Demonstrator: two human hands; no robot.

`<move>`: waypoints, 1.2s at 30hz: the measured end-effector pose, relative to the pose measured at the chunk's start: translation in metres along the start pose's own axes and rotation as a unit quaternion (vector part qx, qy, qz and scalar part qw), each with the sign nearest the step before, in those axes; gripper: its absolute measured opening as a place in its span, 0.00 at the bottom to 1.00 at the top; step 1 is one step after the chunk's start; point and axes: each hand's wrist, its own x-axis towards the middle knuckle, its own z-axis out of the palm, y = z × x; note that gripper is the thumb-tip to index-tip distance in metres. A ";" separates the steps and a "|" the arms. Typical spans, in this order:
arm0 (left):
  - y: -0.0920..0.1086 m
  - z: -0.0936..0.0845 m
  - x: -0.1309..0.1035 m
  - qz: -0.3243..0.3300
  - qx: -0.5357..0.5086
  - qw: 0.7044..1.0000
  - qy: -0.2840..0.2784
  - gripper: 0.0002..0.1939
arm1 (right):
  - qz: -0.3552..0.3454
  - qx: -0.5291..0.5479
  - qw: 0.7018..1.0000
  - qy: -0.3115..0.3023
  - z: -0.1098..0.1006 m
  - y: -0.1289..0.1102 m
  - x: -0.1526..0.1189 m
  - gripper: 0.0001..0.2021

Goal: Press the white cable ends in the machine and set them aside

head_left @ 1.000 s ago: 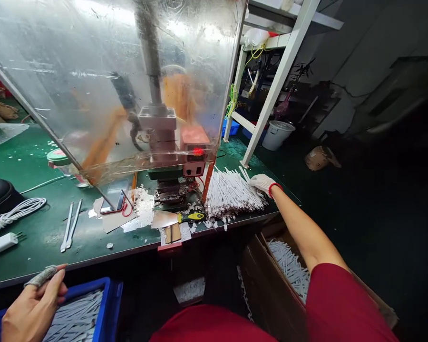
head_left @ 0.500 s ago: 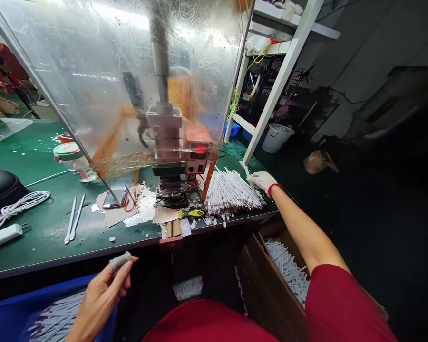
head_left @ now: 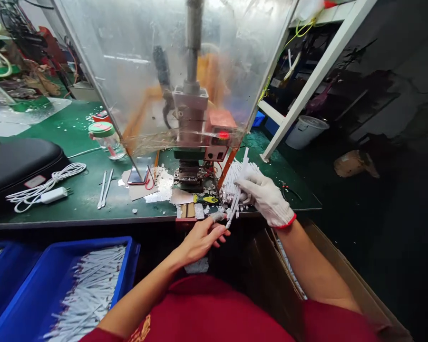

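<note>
My right hand [head_left: 262, 194], in a white knit glove with a red cuff, is closed around a few thin white strips [head_left: 243, 166] that slant upward in front of the machine. At their lower end, my bare left hand [head_left: 201, 237] pinches a strip between thumb and fingers. A grey wrap [head_left: 218, 216] covers one of its fingertips. Behind the glove lies a pile of similar white strips [head_left: 231, 178], partly hidden by it. The press machine [head_left: 190, 114] stands behind a scratched clear shield [head_left: 135, 61].
A yellow-and-black handled tool [head_left: 209, 199] lies at the table's front edge. Two white strips [head_left: 105, 190], a phone [head_left: 137, 175], a lidded jar [head_left: 109, 142], a charger cable [head_left: 60, 175] and a black case [head_left: 28, 161] sit leftward. Below are a blue bin [head_left: 130, 256] and a cardboard box [head_left: 271, 266].
My right hand has moved from the pile's right side toward the middle, bringing strips. My left hand has risen rightward to meet their lower end. The view has turned left.
</note>
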 end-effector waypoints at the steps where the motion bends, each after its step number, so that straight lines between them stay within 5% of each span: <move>1: -0.002 0.002 0.003 -0.003 -0.023 1.000 -0.004 0.25 | 0.016 0.013 1.000 -0.012 0.009 0.006 -0.002 0.18; 8: -0.017 -0.010 -0.016 -0.068 -0.171 0.983 0.024 0.25 | 0.065 0.055 0.994 -0.068 0.040 0.026 0.007 0.18; 16: -0.025 -0.018 -0.038 -0.094 -0.135 0.981 0.105 0.25 | 0.075 0.041 0.994 -0.067 0.062 0.033 0.022 0.18; 28: -0.039 -0.021 -0.040 -0.105 -0.098 0.975 0.167 0.25 | 0.066 0.000 0.995 -0.080 0.074 0.052 0.035 0.18; 36: -0.040 -0.027 -0.039 -0.099 -0.152 0.968 0.174 0.26 | 0.187 0.146 0.946 -0.219 0.091 0.084 0.053 0.17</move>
